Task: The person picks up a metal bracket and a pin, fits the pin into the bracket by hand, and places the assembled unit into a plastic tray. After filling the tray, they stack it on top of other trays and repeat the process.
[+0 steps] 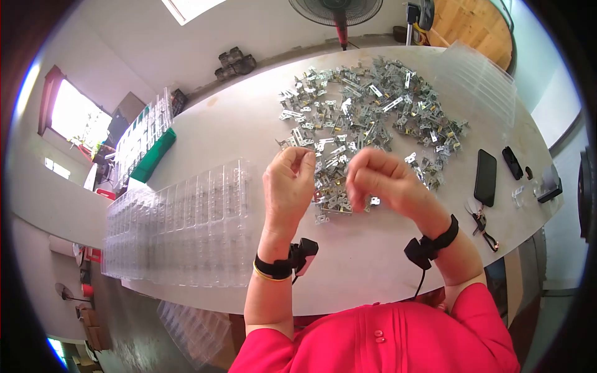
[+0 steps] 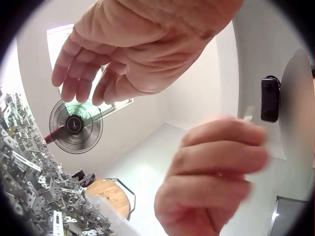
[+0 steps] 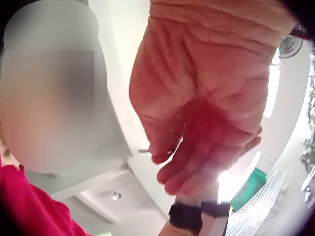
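In the head view my left hand [image 1: 289, 183] is raised over the near-left edge of a spread heap of small metal brackets [image 1: 348, 133]. Its fingers [image 2: 84, 81] are loosely bent, and nothing shows between them in the left wrist view. My right hand [image 1: 385, 180], a little blurred, hovers just to the right of it, palm turned inward. Between its thumb and fingers the right wrist view shows a small metal piece [image 3: 144, 150], mostly hidden by the fingertips. The two hands are close together but apart.
Clear plastic compartment trays [image 1: 180, 230] lie at the table's left, and another clear tray [image 1: 479, 87] at the far right. A black phone [image 1: 485, 178], keys [image 1: 479, 221] and a dark case [image 1: 512, 163] lie on the right. Beyond the table stands a fan [image 1: 339, 12].
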A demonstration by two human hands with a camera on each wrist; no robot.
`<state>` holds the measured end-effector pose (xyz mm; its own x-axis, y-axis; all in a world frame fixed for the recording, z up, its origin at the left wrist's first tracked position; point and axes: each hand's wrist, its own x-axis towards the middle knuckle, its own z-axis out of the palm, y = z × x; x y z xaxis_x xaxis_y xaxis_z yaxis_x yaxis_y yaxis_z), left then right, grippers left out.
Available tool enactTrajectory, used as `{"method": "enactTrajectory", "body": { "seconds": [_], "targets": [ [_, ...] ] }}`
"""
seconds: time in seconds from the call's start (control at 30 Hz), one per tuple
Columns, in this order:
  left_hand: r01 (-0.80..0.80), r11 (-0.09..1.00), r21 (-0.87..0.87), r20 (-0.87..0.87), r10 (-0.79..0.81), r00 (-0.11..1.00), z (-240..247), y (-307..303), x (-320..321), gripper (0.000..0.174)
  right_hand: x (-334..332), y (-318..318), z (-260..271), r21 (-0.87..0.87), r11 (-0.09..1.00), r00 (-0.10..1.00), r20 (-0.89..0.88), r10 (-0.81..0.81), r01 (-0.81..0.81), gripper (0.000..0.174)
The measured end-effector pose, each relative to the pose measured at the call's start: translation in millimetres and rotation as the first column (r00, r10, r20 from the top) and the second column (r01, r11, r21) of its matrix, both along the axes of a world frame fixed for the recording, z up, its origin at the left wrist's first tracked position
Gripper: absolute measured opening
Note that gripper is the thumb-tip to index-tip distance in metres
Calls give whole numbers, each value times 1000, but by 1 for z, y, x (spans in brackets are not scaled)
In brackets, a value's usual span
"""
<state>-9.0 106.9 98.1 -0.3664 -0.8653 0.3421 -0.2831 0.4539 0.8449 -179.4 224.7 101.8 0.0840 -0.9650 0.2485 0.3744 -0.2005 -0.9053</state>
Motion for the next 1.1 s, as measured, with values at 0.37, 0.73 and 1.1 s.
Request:
{"method": "enactTrajectory", "body": {
  "seconds": [0.37,0.73,1.1],
  "targets": [
    [47,979,-198,331,22,943,-49,-1,7,13,-30,-34,-33,239,919,940,60,-335,312,16],
    [120,916,-382,281,-9,960,-62,-2,-4,16,-23,-29,-8,136,933,942,-102,-321,333,14],
    [104,968,230,454,-201,868,-48,-16,44,22,-21,-11,14,88,927,928,-109,-356,365,15]
  ]
}}
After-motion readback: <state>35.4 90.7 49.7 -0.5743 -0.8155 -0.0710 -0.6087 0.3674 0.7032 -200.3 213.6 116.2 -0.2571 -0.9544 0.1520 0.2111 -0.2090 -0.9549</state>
